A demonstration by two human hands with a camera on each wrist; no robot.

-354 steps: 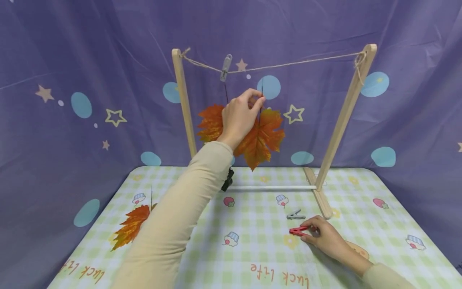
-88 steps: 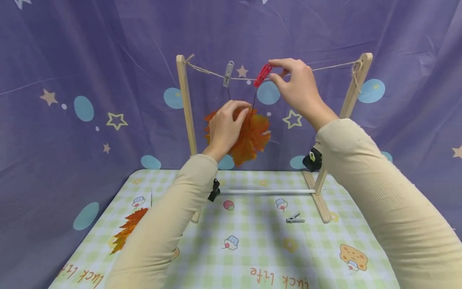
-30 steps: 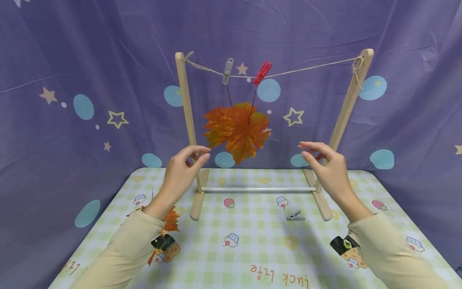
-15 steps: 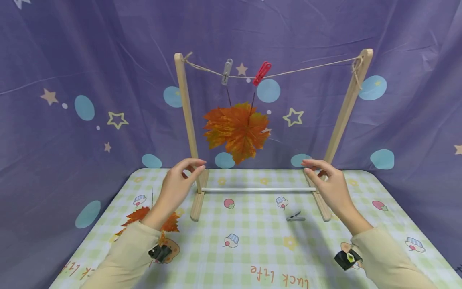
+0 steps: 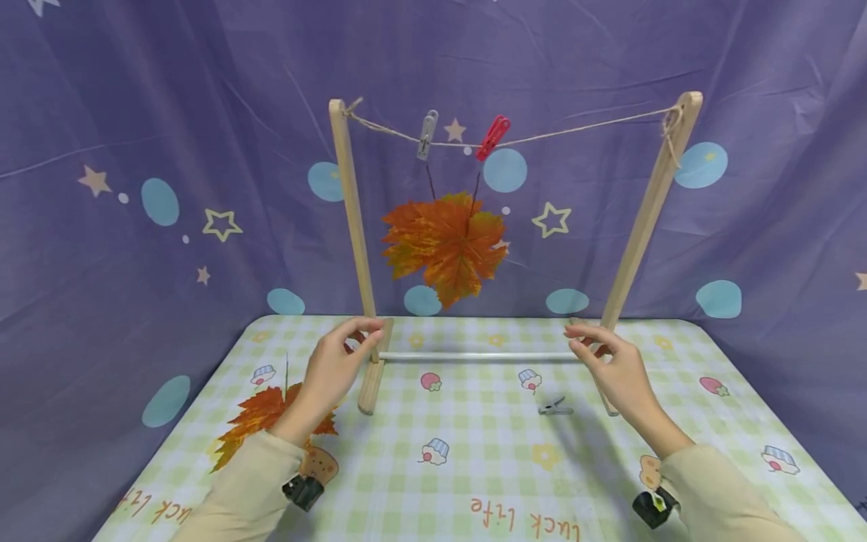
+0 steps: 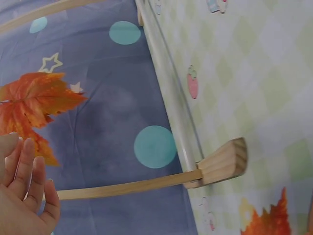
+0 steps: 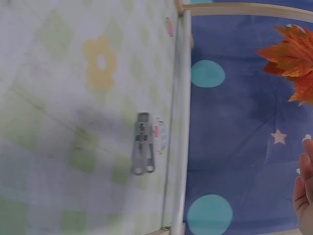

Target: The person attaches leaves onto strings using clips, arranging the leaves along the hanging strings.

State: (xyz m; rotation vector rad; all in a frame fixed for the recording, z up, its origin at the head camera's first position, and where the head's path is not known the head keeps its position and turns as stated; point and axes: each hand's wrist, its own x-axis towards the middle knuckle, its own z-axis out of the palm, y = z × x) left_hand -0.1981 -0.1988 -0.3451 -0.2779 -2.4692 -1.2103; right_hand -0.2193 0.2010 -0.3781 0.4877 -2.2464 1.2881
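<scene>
My left hand (image 5: 339, 360), fingers loosely bent with nothing in them, hovers by the foot of the stand's left post. Opposite it, my right hand (image 5: 615, 370) hovers at the right post, also holding nothing. Between the posts, a twine line (image 5: 565, 131) carries a grey clothespin (image 5: 427, 135) and a red clothespin (image 5: 493, 138). Two overlapping orange maple leaves (image 5: 447, 245) hang by their stems below these pins. On the table under my right hand lies another grey clothespin (image 7: 142, 144). A loose maple leaf (image 5: 260, 418) lies at the left, partly hidden by my left forearm.
The wooden stand's left post (image 5: 352, 211) and right post (image 5: 650, 218) rise at the back of the table, joined low down by a white rod (image 5: 474, 355). A checked cloth (image 5: 488, 452) covers the table, and a purple curtain (image 5: 169, 90) hangs behind.
The red clothespin went from the table to the line, where it now holds the second leaf's stem. Both hands have since let go, parted and sunk toward the table.
</scene>
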